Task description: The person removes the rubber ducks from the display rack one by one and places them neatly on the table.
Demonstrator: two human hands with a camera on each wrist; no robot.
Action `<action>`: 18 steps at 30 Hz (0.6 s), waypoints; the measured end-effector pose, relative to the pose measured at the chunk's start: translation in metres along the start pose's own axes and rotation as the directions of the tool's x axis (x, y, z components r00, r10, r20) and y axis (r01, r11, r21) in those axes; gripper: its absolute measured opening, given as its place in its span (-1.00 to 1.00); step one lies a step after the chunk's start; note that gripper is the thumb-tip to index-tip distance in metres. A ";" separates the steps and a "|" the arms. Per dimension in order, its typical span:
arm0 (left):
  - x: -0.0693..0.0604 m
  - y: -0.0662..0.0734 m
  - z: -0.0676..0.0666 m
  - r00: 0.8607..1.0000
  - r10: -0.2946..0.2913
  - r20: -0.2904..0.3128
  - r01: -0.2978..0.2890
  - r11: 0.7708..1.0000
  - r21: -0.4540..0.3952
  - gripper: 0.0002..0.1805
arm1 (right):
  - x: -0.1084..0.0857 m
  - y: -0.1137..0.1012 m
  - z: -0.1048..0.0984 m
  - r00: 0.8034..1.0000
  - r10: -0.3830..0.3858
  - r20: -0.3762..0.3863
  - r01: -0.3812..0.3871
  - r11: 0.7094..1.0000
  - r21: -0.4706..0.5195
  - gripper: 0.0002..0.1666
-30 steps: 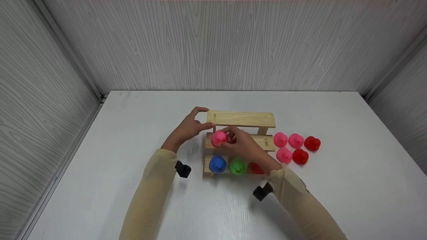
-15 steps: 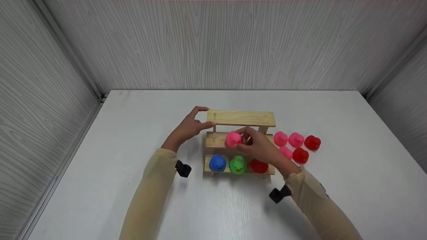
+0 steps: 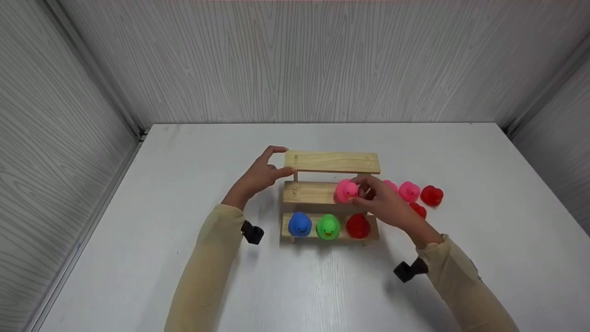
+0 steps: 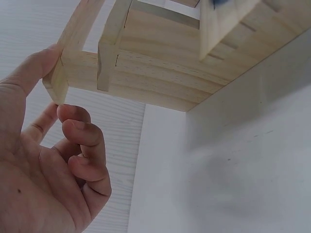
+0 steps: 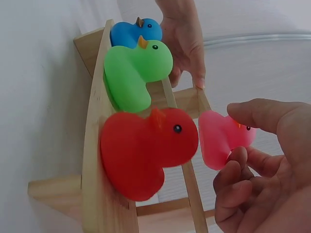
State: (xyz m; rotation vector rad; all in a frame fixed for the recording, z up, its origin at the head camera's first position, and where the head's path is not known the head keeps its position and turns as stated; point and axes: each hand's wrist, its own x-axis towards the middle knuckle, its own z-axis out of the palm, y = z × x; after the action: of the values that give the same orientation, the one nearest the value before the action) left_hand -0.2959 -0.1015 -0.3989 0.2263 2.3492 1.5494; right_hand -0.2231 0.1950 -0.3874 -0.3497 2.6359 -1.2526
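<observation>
A small wooden three-tier shelf [image 3: 332, 162] stands mid-table. My left hand [image 3: 260, 174] pinches the left end of its top board between thumb and forefinger; in the left wrist view the hand's other fingers [image 4: 90, 141] are curled below the board. My right hand [image 3: 387, 200] holds a pink rubber duck [image 3: 345, 191] by its head, at the right part of the middle board. Whether the duck touches the board is hard to tell. On the bottom board sit a blue duck [image 3: 300, 224], a green duck [image 3: 328, 227] and a red duck [image 3: 358, 226], left to right.
Right of the shelf, more ducks lie on the white table [image 3: 138, 221]: a pink duck [image 3: 409, 191], a red duck [image 3: 432, 196] and others partly hidden behind my right hand. Grey wood-grain panels [image 3: 295, 64] enclose the table's back and sides.
My right hand has moved rightward along the middle board with the pink duck, from its left end to its right part. My left hand has stayed on the top board.
</observation>
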 end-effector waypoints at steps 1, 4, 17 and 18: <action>0.000 0.000 0.000 1.000 0.002 0.001 -0.002 1.000 0.000 -0.29 | -0.002 0.001 -0.003 1.000 -0.004 -0.002 0.004 1.000 -0.001 -0.47; 0.001 -0.001 0.000 1.000 0.007 0.002 -0.007 1.000 0.006 -0.26 | -0.007 0.007 -0.011 1.000 -0.006 -0.016 0.006 1.000 -0.001 -0.47; 0.001 0.000 -0.001 1.000 0.006 -0.002 -0.006 1.000 0.016 -0.25 | -0.028 0.031 -0.041 0.995 0.066 -0.080 -0.069 0.997 -0.034 -0.43; 0.001 0.000 -0.001 1.000 0.007 0.000 -0.007 1.000 0.016 -0.25 | -0.029 0.033 -0.043 0.994 0.067 -0.083 -0.070 0.997 -0.038 -0.43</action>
State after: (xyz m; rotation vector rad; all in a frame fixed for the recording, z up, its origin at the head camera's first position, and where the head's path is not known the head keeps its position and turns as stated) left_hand -0.2971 -0.1020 -0.3990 0.2376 2.3641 1.5345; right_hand -0.2117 0.2553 -0.3836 -0.2169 2.7203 -1.2177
